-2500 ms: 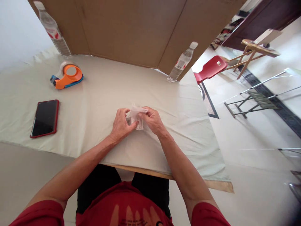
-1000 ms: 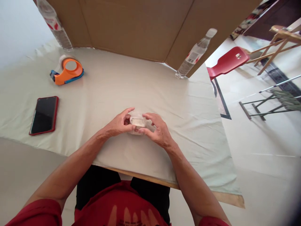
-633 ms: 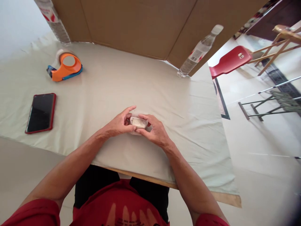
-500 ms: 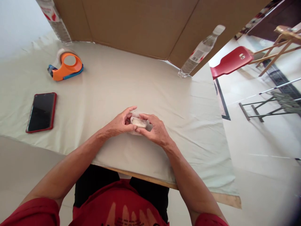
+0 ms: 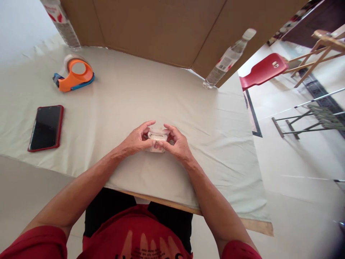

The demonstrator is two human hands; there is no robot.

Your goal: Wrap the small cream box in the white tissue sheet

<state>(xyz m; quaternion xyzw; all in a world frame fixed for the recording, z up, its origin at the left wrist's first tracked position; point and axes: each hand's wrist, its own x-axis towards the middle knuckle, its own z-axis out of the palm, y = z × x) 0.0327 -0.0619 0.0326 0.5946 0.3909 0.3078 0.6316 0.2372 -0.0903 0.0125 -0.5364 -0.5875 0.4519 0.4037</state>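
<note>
A small whitish, box-like pack (image 5: 157,137) with clear plastic about it and reddish print on its near side sits between my hands, close to the table's front edge. My left hand (image 5: 137,140) grips its left end, thumb along the near side and index finger raised. On the opposite end, my right hand (image 5: 179,144) holds it the same way, the thumb tips almost meeting in front. Other fingers are partly hidden behind the pack. What is inside the pack, I cannot make out.
An orange and blue tape dispenser (image 5: 77,77) and a phone in a red case (image 5: 45,128) lie to the left. Water bottles stand at the back left (image 5: 64,30) and right (image 5: 228,61) against a cardboard screen (image 5: 156,32). A red chair (image 5: 265,70) is beyond the table.
My right index finger has lifted off the pack's top and now points up and away. The pack has turned slightly, showing its printed near side.
</note>
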